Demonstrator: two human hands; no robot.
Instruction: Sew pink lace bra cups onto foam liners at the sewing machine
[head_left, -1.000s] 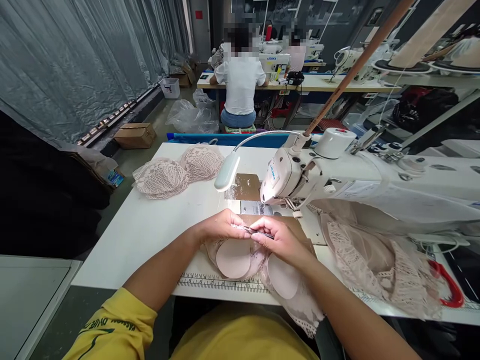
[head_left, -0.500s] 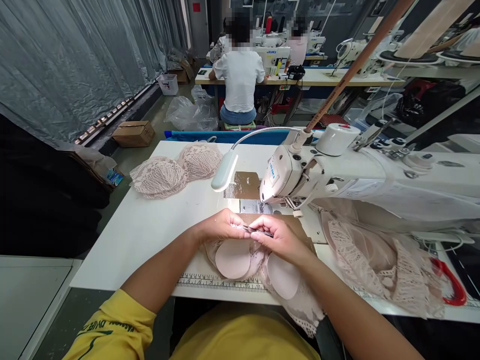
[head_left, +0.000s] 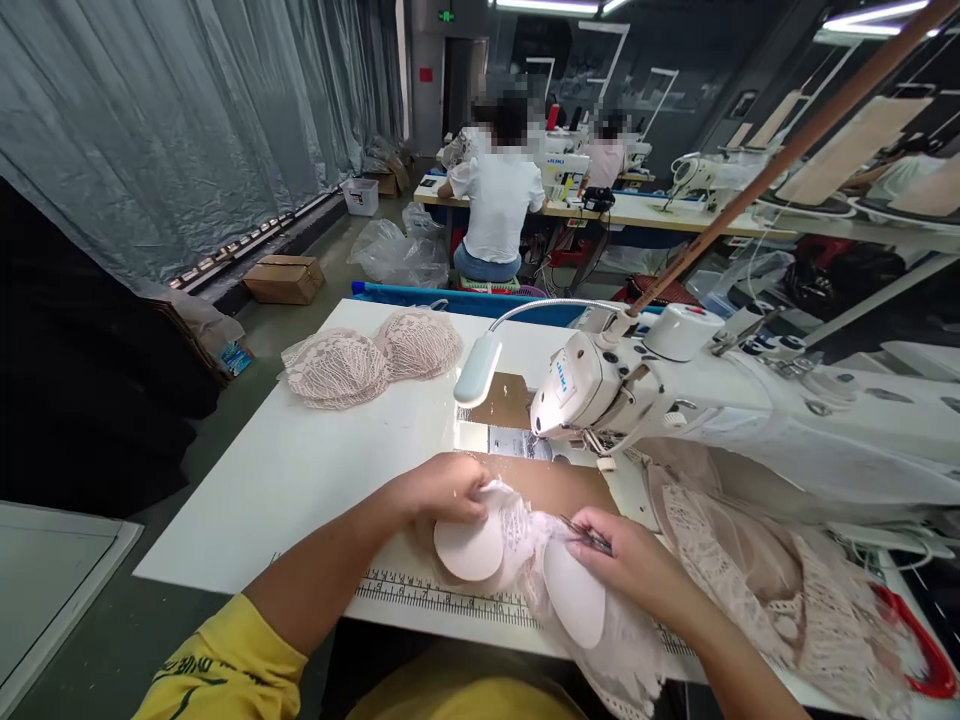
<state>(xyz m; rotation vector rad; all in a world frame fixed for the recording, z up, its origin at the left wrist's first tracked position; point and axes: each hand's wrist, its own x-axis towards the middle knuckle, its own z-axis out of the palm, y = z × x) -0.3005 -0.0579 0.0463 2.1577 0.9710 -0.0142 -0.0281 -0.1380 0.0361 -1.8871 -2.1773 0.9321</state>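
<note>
At lower centre, the left hand (head_left: 450, 490) pinches a lace bra (head_left: 517, 540), apparently to steady it on the table (head_left: 300, 480), while the right hand (head_left: 619, 550) grips a metal tool (head_left: 596, 541); above, a lamp (head_left: 478, 370) bends low, seemingly to light the sewing machine (head_left: 585, 385).

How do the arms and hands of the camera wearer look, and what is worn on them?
The left arm has a yellow sleeve with dark lettering; the forearm is bare. The right forearm is bare too, its sleeve out of view. Neither left hand nor right hand wears a glove.
</note>
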